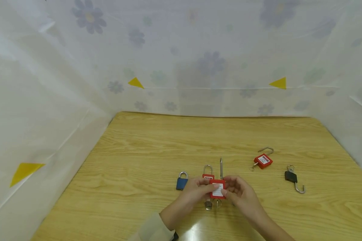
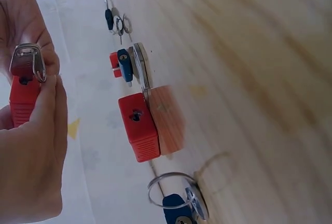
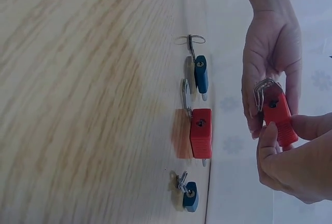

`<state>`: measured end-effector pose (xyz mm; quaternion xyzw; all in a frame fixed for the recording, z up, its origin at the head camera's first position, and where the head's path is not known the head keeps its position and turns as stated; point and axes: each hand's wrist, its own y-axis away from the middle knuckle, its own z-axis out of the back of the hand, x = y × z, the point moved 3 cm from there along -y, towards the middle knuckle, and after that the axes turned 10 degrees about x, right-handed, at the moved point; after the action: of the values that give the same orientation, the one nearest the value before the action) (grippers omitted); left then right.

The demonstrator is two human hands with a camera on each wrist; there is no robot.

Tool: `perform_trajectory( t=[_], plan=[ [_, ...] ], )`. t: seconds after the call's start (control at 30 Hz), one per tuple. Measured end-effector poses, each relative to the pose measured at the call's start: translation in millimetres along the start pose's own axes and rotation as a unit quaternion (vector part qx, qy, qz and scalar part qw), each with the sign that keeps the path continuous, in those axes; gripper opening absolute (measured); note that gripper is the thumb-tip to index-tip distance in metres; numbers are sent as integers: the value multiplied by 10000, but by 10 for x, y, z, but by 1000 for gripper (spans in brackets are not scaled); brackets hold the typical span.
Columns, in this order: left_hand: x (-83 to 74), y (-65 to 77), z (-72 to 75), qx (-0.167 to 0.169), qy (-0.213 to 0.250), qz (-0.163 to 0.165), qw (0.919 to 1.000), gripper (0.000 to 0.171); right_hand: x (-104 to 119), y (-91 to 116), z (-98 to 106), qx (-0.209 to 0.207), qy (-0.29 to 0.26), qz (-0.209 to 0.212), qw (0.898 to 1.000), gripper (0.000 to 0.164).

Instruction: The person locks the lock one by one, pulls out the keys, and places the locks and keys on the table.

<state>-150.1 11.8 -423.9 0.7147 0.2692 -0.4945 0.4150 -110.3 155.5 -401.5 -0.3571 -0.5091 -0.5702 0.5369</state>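
Both hands hold a red padlock (image 1: 218, 189) with a white label above the table. My left hand (image 1: 196, 191) pinches its left side, thumb across the label. The right hand (image 1: 242, 196) grips the other side, thumb on the label's edge. Its long shackle (image 1: 221, 168) points away, seen nearly edge-on. A key ring (image 3: 265, 90) hangs at its keyhole end. Beneath the hands, a second red padlock (image 2: 138, 126) lies on the table, its shackle seen in the head view. A blue padlock (image 1: 182, 183) lies just left of the left hand.
Another blue padlock (image 3: 190, 197) with keys lies behind the right hand, hidden in the head view. Farther right are a red padlock (image 1: 263, 161) and a black padlock (image 1: 291, 176), shackles open. White flowered sheeting (image 1: 199, 60) walls the wooden table (image 1: 157, 140) at back and sides.
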Motion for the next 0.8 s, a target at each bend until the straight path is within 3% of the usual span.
perform_trajectory(
  t=[0.27,0.57,0.8],
  plan=[
    [-48,79,-15,94,126,-186,9997,26,63,-45,61,178,141,-91,9997,33],
    [-111,139,-98,306,-178,-385,9986,23,323,-254,209,-118,1245,102,9921,38],
    [-87,161,-142,300,-230,-224,9990,23,377,-303,150,-87,861,279,9959,26]
  ],
)
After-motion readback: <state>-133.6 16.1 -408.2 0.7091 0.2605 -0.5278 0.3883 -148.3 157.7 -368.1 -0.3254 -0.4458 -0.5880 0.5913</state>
